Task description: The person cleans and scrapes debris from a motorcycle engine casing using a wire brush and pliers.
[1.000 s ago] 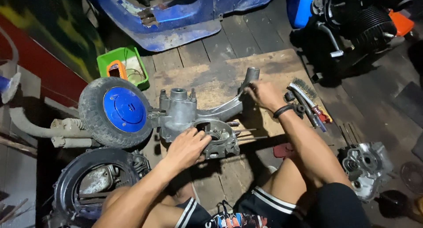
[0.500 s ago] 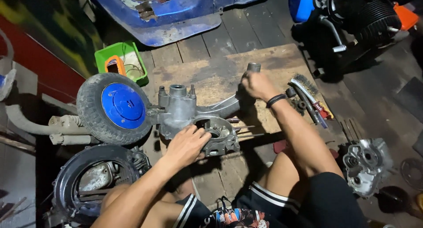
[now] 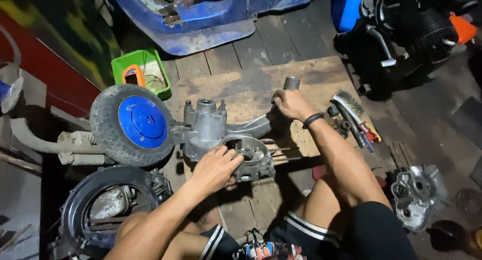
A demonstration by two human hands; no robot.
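From the head camera, an engine crankcase [image 3: 221, 132] with a blue-hubbed wheel [image 3: 133, 123] attached lies on a plywood board [image 3: 306, 72] on the plank floor. The left hand [image 3: 217, 165] rests half-curled on the round case opening, gripping nothing clearly; the right hand [image 3: 290, 104] is closed around the swing-arm end tube [image 3: 291, 83]. A wire brush [image 3: 351, 107] lies just beside. The heavy wheel end could tip the case, and protruding studs [image 3: 281, 150] near the fingers might scrape them.

A scooter repair workshop: stripped engine case [image 3: 226, 134], blue body panel [image 3: 201, 19], wire brush [image 3: 351, 107] on plank floor [image 3: 301, 39].
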